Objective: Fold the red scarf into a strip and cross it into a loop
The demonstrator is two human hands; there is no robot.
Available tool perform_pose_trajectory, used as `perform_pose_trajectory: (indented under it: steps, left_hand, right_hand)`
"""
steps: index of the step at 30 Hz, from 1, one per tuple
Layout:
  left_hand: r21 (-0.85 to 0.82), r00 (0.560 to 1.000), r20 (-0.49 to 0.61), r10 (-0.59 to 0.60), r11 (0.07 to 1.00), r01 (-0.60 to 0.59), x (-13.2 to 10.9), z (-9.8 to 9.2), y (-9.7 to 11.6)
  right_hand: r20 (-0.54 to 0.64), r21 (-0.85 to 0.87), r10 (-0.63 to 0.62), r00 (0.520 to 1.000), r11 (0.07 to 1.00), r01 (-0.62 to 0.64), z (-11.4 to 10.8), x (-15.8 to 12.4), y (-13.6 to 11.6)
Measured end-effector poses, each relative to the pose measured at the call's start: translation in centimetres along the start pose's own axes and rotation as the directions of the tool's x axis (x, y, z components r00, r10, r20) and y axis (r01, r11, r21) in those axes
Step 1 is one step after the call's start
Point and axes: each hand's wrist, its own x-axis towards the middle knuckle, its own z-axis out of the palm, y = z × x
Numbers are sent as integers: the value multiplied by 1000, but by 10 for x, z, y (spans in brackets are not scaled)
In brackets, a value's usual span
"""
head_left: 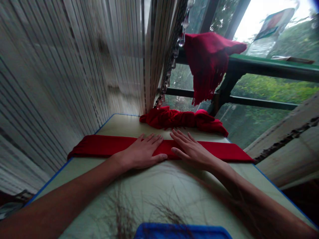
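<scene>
A red scarf (104,145), folded into a long flat strip, lies across the table from its left edge to its right edge, with both ends reaching the sides. My left hand (143,151) rests flat on the middle of the strip, fingers spread. Beside it, my right hand (190,149) also presses flat on the cloth, fingers apart and angled toward the left. A small gap separates the two hands, and neither grips anything. Just beyond them, a second red cloth (181,119) lies bunched along the table's far edge.
A fringed red scarf (208,63) hangs over the green window rail (271,66). A plastic bottle (270,33) stands on that rail. String curtains (74,66) hang on the left. Near me, a blue plastic item (183,230) sits at the edge of the pale table (149,199).
</scene>
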Motion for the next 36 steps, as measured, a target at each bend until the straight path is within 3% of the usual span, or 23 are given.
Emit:
perform_pose_trajectory:
  steps: [8,27,32,36]
  left_hand:
    - [3,1000,2,-7,1000,7,-1,-1,0]
    - [20,999,37,-23,1000,22,0,-3,3]
    - [23,1000,22,-22,1000,21,1,-1,2]
    - [23,999,33,-25,999,24,0,-2,2]
  right_hand:
    - [69,-2,4,998,1000,-3,5,-1,-2]
    - [106,6,-31,994,1000,30,-1,-3,-8]
    - [25,8,-38,999,999,38,-2,-4,-7]
    - [91,16,-30,995,999,29,-2,-5,-7]
